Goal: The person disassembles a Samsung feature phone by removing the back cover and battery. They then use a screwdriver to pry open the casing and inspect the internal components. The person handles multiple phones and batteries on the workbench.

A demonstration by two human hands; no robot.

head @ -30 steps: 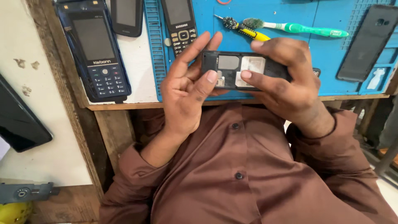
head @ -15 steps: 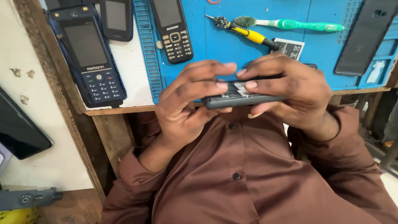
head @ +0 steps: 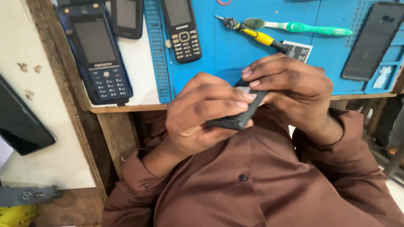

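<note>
A black keypad phone body (head: 237, 117) with its back cover off is held edge-on in front of my chest, just below the table edge. My left hand (head: 202, 111) wraps its lower end, fingers curled over the top side. My right hand (head: 290, 86) grips the upper end, fingertips pressing on the open back. Most of the phone is hidden by both hands.
A blue work mat (head: 235, 50) on the table carries a black keypad phone (head: 182, 29), a yellow-handled screwdriver (head: 256, 35), a green toothbrush (head: 303, 27), a small battery (head: 299, 50) and a black back cover (head: 372, 40). A dark blue phone (head: 99, 54) lies left of the mat.
The phone went from lying flat with its open back facing me to being tilted edge-on. Both hands closed tighter around it and drew it nearer my chest.
</note>
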